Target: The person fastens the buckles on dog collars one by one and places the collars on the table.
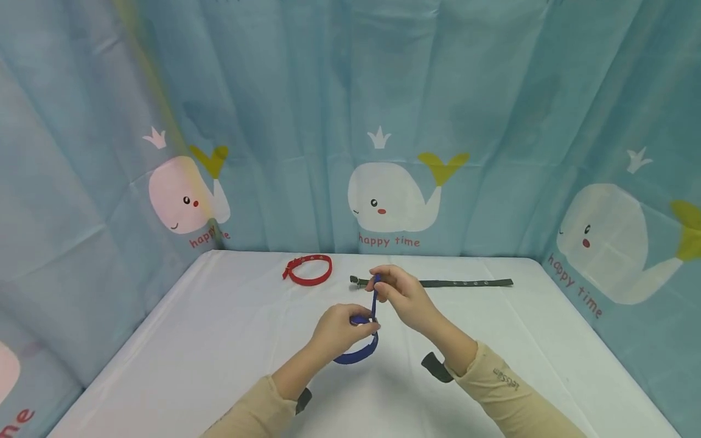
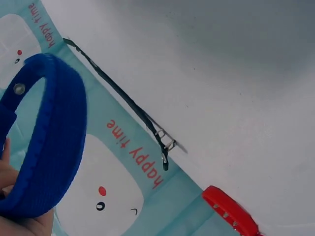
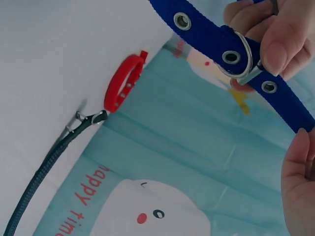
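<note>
A blue collar with metal eyelets is held above the table between both hands, its strap bent into a loop. My left hand grips it by the buckle, thumb pressed near the metal frame. Above that, my right hand pinches the strap's free end, which stands upright from the buckle. In the right wrist view the strap passes through the buckle, with a D-ring beside it and eyelets on both sides. The collar's wide band fills the left of the left wrist view and hides part of a hand.
A red collar, closed in a loop, lies at the back of the white table. To its right a dark green collar lies stretched straight, partly behind my right hand. A blue whale-print curtain surrounds the table's back and sides.
</note>
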A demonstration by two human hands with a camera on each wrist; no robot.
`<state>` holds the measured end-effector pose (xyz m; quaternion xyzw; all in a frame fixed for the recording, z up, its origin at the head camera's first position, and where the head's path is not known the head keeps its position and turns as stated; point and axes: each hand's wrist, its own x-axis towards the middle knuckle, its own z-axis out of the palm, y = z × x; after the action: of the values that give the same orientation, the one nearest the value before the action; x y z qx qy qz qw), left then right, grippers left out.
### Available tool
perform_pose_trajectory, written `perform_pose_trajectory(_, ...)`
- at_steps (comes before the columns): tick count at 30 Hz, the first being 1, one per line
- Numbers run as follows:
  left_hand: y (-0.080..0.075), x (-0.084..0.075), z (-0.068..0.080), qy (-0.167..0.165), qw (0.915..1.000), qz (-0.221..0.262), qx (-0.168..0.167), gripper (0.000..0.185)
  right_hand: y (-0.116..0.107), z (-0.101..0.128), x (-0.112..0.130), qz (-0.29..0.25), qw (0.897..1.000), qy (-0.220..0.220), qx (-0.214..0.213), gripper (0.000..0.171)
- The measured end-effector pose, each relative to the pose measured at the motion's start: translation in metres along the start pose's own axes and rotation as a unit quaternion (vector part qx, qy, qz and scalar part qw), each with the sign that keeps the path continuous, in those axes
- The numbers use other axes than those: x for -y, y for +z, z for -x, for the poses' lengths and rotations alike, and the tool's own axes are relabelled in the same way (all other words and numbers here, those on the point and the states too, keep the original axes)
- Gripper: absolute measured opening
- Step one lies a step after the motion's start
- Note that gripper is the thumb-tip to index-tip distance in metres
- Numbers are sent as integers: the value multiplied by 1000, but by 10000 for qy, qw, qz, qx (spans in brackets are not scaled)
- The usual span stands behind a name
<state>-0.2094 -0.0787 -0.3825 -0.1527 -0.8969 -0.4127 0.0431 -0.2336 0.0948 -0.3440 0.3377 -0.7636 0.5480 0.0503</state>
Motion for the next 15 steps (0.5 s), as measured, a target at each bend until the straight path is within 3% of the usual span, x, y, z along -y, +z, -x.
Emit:
perform_pose_trajectory(6,-1,2,1,-176,9985,476,-223,27,-5,-1,0,-55,9997,-177,-152,24)
perform_pose_trajectory(12,-4,5,2,-316,9872,1527,-325,18,-11,3,-6,-172,9988,-334,-330,23)
perform_pose_trajectory(15,-5,4,2,-357,9836,1746,-274,19,-13,4,-8,-302,9977,-467,-396,23)
